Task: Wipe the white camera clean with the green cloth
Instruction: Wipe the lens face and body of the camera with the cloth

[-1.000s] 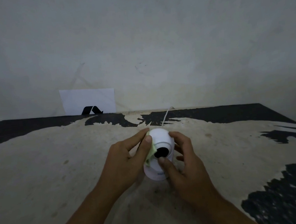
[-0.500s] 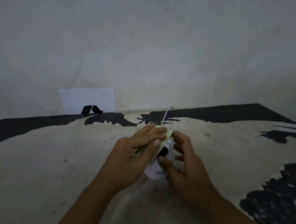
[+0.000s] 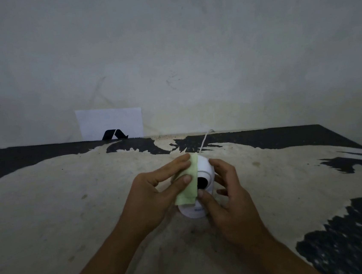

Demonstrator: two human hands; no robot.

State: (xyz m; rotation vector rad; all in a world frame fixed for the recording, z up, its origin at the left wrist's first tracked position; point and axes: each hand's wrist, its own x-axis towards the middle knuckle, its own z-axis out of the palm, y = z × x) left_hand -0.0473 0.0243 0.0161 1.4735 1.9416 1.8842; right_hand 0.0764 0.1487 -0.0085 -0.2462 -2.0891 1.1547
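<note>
The white camera (image 3: pixel 204 167), a round dome with a black lens on a short base, stands upright on the table (image 3: pixel 60 205) in the middle of the view. My left hand (image 3: pixel 153 197) pinches the green cloth (image 3: pixel 188 186) between thumb and fingers and presses it against the camera's left side. The cloth hangs down over the left half of the dome. My right hand (image 3: pixel 228 196) holds the camera from the right, thumb on its front under the lens, fingers behind it. A thin white cable (image 3: pixel 205 141) runs from the camera to the wall.
The table top is worn cream with black patches along the back and at the right. A white card (image 3: pixel 109 122) with a black mark leans on the grey wall at the back left. The table's right edge slants down at the far right.
My left hand has slid the cloth from the top of the dome down over its left side, and the lens shows again. My right hand has kept its hold.
</note>
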